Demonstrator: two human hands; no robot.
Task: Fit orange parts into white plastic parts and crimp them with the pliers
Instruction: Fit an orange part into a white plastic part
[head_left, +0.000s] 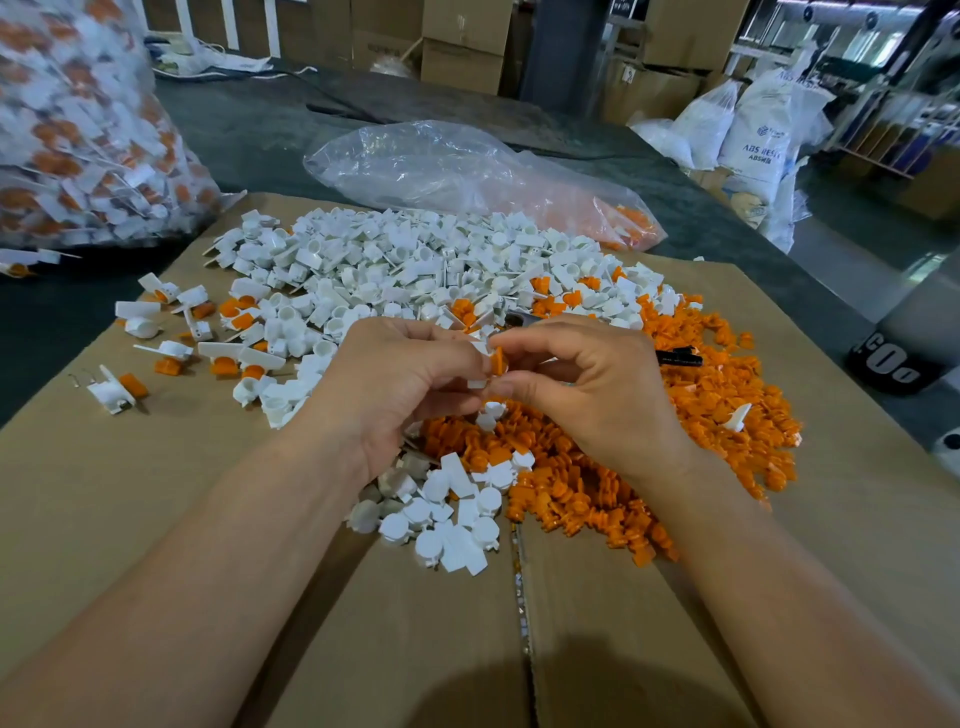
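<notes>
Hands together over the middle of the heap. Left hand (400, 384) pinches a white plastic part (477, 383); right hand (587, 384) pinches an orange part (498, 360) set against it, the fingertips of both meeting.

Pliers (678, 357) lie just behind the right hand, mostly hidden; metal head and black handle show.

2 piles on flattened cardboard (156, 493): white parts (415, 260) behind and to the left, orange parts (597, 467) under and right of the wrists.

Several assembled white-and-orange pieces (171, 353) are scattered at the left edge. Clear, nearly empty bag (467, 171) lies beyond the heap. Full bag of assembled pieces (78, 130) stands far left.
</notes>
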